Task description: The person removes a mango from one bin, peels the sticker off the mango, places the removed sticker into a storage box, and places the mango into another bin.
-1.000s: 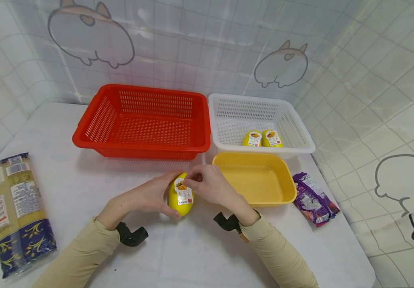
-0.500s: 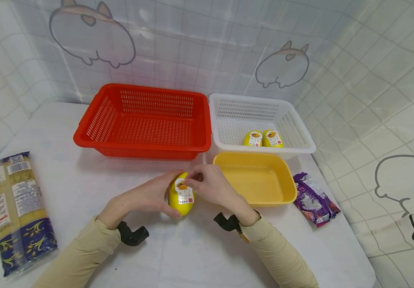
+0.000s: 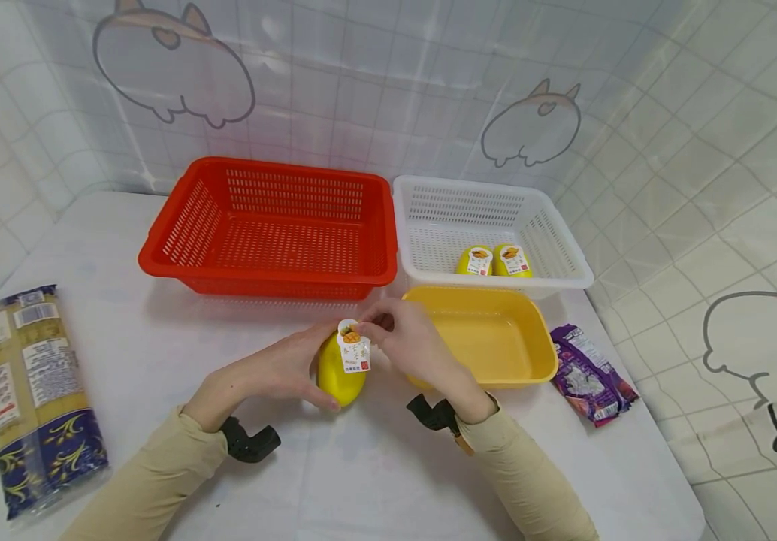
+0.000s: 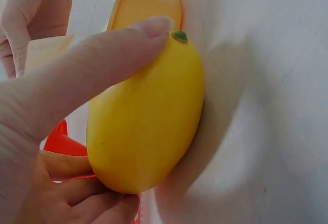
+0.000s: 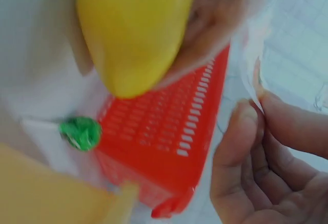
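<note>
Left hand [image 3: 276, 368] is holding the yellow mango [image 3: 340, 379] around the center of the head view, just below the red basket [image 3: 267, 279] — thumb is lying along the near side, fingers are curling round the far side. So left grip is closing round the mango. Left wrist cam is showing the thumb tip sitting right by the green stem nub [image 4: 180, 36], with the fingers supporting from lower left of that frame.

Right hand [image 3: 409, 342] is pinching the white label [image 3: 355, 349] by its edge, thumb against forefinger, so right grip is holding the label. In the head view the label is overlapping the upper part of the mango; in the right wrist view its visible part is standing apart from the mango, toward the right of frame.

Surroundings: red basket is sitting upper center-left, white basket [image 3: 497, 282] is standing just beside it at upper right, two more yellow mangoes [image 3: 512, 260] are lying inside along its near wall. Yellow tub [image 3: 486, 349] is sitting below that, near the right hand. Purple packet [image 3: 588, 372] is lying right of the tub, clear packet [image 3: 37, 398] is lying at far left. Green lollipop [image 5: 82, 133] is showing in the right wrist view, lower left — near the red basket. Baskets, tub and packets are resting on the white tabletop [image 3: 334, 481]
</note>
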Tool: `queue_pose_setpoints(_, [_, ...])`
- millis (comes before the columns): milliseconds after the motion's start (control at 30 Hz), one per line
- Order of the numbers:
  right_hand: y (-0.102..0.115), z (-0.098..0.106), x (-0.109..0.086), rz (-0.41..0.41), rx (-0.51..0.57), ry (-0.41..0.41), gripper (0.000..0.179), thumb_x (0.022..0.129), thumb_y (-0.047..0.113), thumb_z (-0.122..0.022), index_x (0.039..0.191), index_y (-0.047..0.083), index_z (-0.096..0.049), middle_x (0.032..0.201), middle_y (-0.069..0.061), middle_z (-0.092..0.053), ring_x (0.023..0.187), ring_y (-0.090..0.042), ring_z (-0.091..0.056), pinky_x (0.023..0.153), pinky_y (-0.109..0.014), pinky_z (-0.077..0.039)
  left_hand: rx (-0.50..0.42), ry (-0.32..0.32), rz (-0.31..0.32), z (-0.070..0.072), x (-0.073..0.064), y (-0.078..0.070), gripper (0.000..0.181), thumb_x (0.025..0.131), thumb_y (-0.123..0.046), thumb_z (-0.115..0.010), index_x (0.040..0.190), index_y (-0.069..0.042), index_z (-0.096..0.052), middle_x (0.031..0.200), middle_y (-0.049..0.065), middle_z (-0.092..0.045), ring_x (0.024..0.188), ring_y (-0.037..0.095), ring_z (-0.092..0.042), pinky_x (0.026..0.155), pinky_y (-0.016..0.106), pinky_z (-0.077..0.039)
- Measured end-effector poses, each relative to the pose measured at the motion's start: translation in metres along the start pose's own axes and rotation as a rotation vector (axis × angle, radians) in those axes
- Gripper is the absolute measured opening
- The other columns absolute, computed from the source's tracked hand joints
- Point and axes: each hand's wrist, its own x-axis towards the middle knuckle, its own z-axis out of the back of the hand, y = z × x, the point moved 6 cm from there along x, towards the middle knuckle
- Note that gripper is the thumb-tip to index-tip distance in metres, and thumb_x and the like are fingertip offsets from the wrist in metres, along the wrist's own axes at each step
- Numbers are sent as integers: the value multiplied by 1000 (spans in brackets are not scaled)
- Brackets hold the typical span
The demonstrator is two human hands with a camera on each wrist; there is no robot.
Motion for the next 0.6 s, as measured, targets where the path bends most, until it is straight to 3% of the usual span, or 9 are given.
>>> queue_pose_setpoints(433, [0, 12, 0, -15, -53, -21, 9, 96, 15, -68, 98, 7, -71, 87, -3, -69, 78, -17, -62, 68, -24, -54, 9, -7, -4, 0, 0, 2, 119, 64, -42, -93, 157, -11, -24, 155, 4, -40, 135, 25, -43, 117, 55, -33])
queue_pose_setpoints(600, [2, 15, -1, 16, -46, -25, 6, 96, 13, -67, 97, 7, -68, 85, -2, -67, 75, -15, -60, 68, -24, -54, 13, -5, 3, 0, 0, 2, 119, 65, -42, -93, 157, -10, -24, 156, 5, -38, 136, 25, -43, 117, 54, -33])
